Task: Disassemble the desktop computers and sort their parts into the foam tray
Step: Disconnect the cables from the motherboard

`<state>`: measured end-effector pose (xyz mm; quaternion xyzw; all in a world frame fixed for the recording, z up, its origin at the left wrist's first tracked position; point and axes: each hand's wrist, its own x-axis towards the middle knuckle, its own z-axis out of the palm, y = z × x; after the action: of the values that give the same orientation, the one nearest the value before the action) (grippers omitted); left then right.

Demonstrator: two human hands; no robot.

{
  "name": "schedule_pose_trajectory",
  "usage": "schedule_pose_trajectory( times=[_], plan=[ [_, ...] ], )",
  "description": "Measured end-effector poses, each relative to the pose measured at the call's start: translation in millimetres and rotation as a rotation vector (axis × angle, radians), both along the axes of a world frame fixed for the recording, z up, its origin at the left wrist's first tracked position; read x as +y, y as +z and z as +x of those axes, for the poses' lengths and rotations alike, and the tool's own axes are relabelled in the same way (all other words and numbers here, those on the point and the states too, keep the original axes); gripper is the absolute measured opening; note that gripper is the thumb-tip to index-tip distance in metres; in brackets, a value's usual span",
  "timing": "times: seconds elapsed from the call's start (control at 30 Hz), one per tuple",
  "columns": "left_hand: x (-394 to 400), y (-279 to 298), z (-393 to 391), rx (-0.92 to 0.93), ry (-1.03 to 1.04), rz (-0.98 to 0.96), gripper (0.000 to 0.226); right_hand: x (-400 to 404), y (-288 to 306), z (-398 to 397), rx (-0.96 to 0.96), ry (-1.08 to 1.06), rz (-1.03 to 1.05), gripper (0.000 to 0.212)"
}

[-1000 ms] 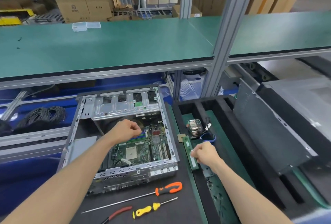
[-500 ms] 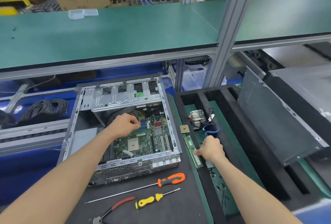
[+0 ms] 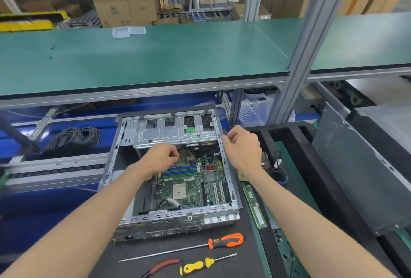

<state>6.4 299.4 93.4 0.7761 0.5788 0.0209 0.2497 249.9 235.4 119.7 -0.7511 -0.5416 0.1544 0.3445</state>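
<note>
Where the dark worktop runs along the near edge, a raised green shelf crosses behind it on grey aluminium posts; stacked cardboard boxes fill the room beyond.

Far left, below the shelf: coil of black cable on a blue surface beside a grey rail.

Worktop, centre: desktop computer case, lid off, green motherboard exposed, silver drive cage across its far end.
Left hand: inside the case over the far edge of the motherboard, fingers curled; what they hold, if anything, cannot be told.
Right hand: at the far right wall of the case, thumb and fingers pinching the metal edge.

Worktop, near edge: pliers with red handles, partly cut off by the picture; yellow-handled screwdriver; long screwdriver with an orange and black handle, just in front of the case.

Right of the case: black foam tray with long slots. A green memory stick lies along its left wall; a small square chip sits at the stick's far end; a heatsink, blurred, and a blue loop show behind the right forearm.

Far right: grey metal case panel leaning over the tray's right side.
</note>
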Motion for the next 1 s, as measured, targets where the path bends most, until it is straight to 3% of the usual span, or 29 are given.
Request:
schedule_pose_trajectory(
  times=[0.17, 0.33, 0.43, 0.6, 0.77, 1.0],
  plan=[
    [10, -6, -14, 0.091, -0.054, -0.001, 0.024, 2, -4, -39, -0.071, 0.276, 0.001, 0.013],
    [17, -22, -15, 0.146, -0.115, -0.026, 0.041, 11, -34, -70, -0.236, 0.496, -0.341, 0.021],
    [22, -35, -6, 0.226, -0.178, -0.001, 0.052, 17, -53, -80, -0.3, 0.548, -0.507, 0.039],
    [31, -50, 9, 0.355, -0.183, 0.067, 0.03, 27, -81, -83, -0.499, 0.567, -0.669, 0.058],
    [42, -68, 22, 0.449, -0.136, 0.119, 0.019, 32, -96, -84, -0.505, 0.591, -0.739, 0.074],
    [41, -84, 28, 0.525, -0.098, 0.202, 0.019, 34, -106, -83, -0.507, 0.612, -0.754, 0.079]
  ],
)
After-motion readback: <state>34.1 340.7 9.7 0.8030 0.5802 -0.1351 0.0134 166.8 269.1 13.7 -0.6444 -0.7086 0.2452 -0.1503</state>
